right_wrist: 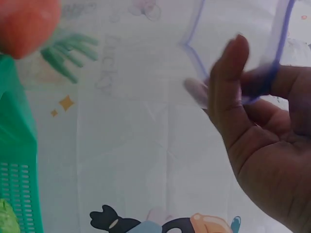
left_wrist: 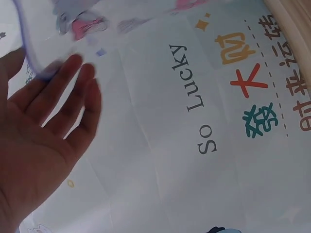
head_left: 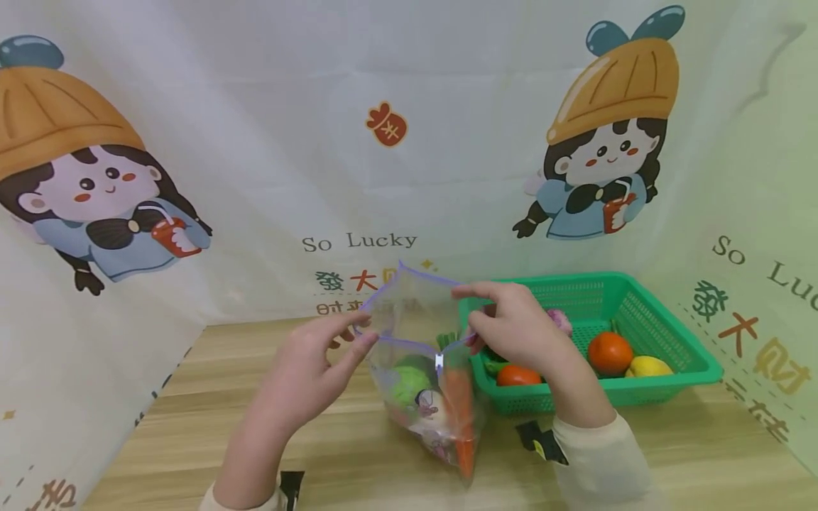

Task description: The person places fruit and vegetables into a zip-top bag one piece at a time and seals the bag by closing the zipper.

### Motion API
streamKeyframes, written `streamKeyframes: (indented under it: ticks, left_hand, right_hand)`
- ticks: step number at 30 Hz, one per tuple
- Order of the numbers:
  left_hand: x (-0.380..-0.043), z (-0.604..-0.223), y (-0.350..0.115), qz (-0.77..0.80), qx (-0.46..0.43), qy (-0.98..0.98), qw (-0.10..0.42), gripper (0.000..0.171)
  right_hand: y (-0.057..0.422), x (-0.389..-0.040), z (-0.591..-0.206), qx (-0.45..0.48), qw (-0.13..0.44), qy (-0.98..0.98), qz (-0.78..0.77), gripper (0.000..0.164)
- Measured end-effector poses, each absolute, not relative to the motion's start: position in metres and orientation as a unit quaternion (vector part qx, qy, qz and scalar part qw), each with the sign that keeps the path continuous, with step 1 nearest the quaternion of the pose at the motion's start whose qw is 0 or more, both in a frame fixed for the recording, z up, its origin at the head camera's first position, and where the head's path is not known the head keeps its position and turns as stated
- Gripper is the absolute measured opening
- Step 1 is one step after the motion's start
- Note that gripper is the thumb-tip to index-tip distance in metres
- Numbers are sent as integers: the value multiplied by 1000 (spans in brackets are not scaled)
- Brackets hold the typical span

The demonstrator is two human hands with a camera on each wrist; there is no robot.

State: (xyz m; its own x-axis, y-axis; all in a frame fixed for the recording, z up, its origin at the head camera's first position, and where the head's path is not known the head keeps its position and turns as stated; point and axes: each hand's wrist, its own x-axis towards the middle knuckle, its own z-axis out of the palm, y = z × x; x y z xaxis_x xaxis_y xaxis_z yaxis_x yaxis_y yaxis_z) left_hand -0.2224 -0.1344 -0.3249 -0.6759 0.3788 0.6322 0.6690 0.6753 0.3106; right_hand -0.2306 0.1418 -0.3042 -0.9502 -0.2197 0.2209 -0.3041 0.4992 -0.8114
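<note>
A clear zip bag (head_left: 418,316) with a purple rim and a white slider (head_left: 439,362) stands on the table, its mouth spread wide. Through the plastic show an orange carrot (head_left: 459,404) with green tops, a green vegetable (head_left: 411,385) and a whitish, purple-marked piece (head_left: 432,407) whose kind is unclear. At the bag's left corner, my left hand (head_left: 313,369) pinches the rim between thumb and fingers; its other fingers are loosely extended in the left wrist view. My right hand (head_left: 520,323) holds the rim at the opposite corner, its thumb and forefinger about the purple edge (right_wrist: 279,56).
A green plastic basket (head_left: 696,372) stands right of the bag, close behind my right forearm. In it lie tomatoes (head_left: 610,353), a yellow lemon-like fruit (head_left: 648,367) and a purple-pink piece (head_left: 559,321), partly hidden. A printed cloth (head_left: 447,177) hangs behind the wooden table (head_left: 192,426).
</note>
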Motion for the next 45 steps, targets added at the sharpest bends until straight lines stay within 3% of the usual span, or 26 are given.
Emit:
streamKeyframes:
  ticks: [5, 12, 16, 35, 45]
  left_hand:
    - [-223, -320, -134, -333, -331, -813, 343, 31]
    - [-222, -322, -134, -261, -313, -872, 271, 31]
    - [-223, -323, -134, -253, -323, -871, 269, 26]
    - [-225, -325, -135, -237, -312, -877, 279, 23]
    - [-226, -325, -137, -235, -316, -877, 277, 22]
  right_hand:
    - [144, -225, -295, 142, 78, -802, 575, 41]
    - [145, -228, -298, 152, 5, -815, 559, 33]
    - [148, -228, -300, 158, -10, -819, 552, 31]
    - [159, -230, -301, 190, -8, -811, 553, 36]
    - [178, -237, -303, 158, 37, -867, 471, 37]
